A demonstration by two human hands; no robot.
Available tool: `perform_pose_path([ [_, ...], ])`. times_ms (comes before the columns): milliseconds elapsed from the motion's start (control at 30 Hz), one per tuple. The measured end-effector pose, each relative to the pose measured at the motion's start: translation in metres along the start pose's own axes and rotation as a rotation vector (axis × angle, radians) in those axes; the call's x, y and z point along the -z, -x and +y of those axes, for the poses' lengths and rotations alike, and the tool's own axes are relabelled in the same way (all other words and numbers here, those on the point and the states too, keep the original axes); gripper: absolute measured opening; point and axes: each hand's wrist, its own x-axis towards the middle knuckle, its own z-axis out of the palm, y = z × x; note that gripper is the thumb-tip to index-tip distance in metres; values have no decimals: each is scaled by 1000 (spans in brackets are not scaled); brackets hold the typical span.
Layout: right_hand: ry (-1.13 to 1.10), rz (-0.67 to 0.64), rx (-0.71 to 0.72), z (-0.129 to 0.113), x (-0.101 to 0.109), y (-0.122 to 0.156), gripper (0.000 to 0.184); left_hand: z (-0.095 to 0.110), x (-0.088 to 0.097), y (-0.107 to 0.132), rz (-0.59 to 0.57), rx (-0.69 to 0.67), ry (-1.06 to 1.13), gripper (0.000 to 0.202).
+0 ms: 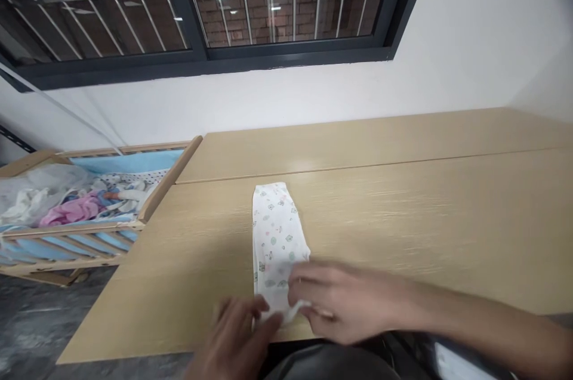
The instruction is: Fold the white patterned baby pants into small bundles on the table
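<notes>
A small white garment (276, 237) with a pastel print lies folded into a narrow strip on the wooden table (403, 201), running away from me. My right hand (344, 302) pinches its near end at the table's front edge. My left hand (237, 338) touches the same end from the left, with its fingers on the cloth. Both hands are blurred and hide the garment's near edge.
A wooden baby crib (147, 201) stands left of the table, holding blue bedding, a pink cloth (74, 210) and white clothes. A white wall and a barred window (201, 4) lie beyond. The floor at lower left is dark grey.
</notes>
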Motion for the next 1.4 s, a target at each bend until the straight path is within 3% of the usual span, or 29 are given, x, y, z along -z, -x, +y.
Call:
perform_pose_path([
  [133, -185, 215, -133, 31, 35, -29, 19, -44, 10, -38, 70, 97, -35, 44],
  [267, -210, 392, -220, 93, 45, -68, 15, -99, 5, -96, 52, 181, -75, 28],
  [433, -236, 484, -420, 178, 34, -111, 17, -153, -27, -154, -142, 344, -95, 30],
  [600, -143, 415, -535, 221, 21, -130, 13, -178, -63, -175, -205, 422, -151, 31],
  [700, -108, 392, -550, 222, 20, -131, 13, -166, -70, -168, -188, 444, -198, 27],
  [800, 38, 434, -507, 201, 23, -126, 19, -132, -65, -144, -149, 391, -245, 34],
  [900, 241, 379, -273, 164, 22, -120, 34, -95, -56, -113, -198, 230, -250, 32],
  [1000, 277, 145, 37, 132, 9, -119, 47, -69, -54, -89, -292, 147, -273, 24],
  [1067, 250, 22, 170, 122, -6, -120, 51, -61, -59, -78, -319, 134, -285, 21],
  [1233, 196, -131, 174, 138, -41, -125, 57, -54, -77, -62, -239, 180, -317, 29],
  [1400, 263, -112, 86, 175, -38, -136, 59, -57, -90, -53, -203, 214, -375, 51],
])
